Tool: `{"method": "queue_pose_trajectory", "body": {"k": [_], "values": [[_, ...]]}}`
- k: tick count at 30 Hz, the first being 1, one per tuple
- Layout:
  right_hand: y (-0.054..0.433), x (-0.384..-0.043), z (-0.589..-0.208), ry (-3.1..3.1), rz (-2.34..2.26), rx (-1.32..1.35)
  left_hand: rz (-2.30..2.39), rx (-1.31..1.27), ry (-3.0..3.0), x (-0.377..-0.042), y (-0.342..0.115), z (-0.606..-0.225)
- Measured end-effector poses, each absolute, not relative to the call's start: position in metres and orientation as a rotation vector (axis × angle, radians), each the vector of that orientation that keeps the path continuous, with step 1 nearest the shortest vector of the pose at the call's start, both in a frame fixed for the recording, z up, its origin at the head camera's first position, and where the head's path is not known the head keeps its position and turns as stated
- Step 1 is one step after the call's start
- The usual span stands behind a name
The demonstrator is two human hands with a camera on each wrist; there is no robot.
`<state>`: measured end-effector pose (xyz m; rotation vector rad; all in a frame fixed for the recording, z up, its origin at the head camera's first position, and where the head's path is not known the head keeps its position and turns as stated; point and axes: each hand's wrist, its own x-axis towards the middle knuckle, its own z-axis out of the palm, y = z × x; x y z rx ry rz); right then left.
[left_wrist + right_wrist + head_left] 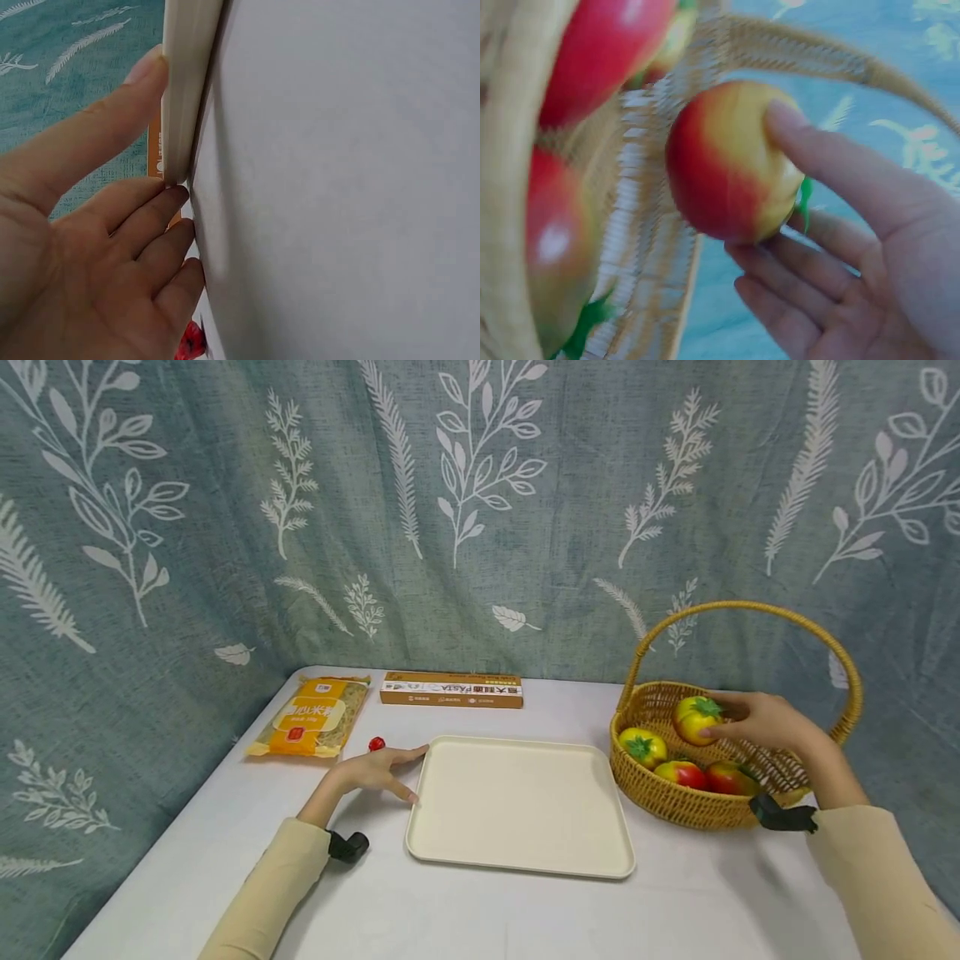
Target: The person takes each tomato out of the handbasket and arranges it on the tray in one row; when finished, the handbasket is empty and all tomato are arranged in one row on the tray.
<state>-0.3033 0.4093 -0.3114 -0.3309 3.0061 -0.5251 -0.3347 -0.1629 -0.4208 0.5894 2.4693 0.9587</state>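
Note:
In the head view my right hand [757, 720] pinches a yellow-and-red, tomato-like fruit [696, 720] with a green leafy top, over the inside of the wicker basket [675, 810]. The right wrist view has the thumb on one side of this fruit [727, 161] and fingers beneath it. More such fruits lie in the basket, among them a yellow one [642, 747] and a redder one [681, 774]. My left hand [372, 770] is spread at the left edge of a cream tray [517, 802]. Its thumb rests against the tray's rim [180, 90], with the other fingers extended along the corner.
A small red object [377, 743] lies just behind my left hand. Farther back stand an orange-and-yellow noodle packet [311, 718] and a long pasta box [452, 690]. The basket's tall arched handle [738, 605] rises over my right hand. A patterned curtain [480, 527] hangs behind the table.

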Motion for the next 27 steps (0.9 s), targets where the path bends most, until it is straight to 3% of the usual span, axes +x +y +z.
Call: {"method": "queue_pose_trajectory", "body": {"k": [10, 27], "values": [[0.377, -0.266, -0.307, 3.142, -0.66, -0.201, 0.873, 0.63, 2.502, -0.337, -0.161, -0.417], [0.31, -0.244, -0.306, 3.157, -0.901, -0.49, 0.85, 0.665, 2.517, -0.341, -0.159, -0.416]]}}
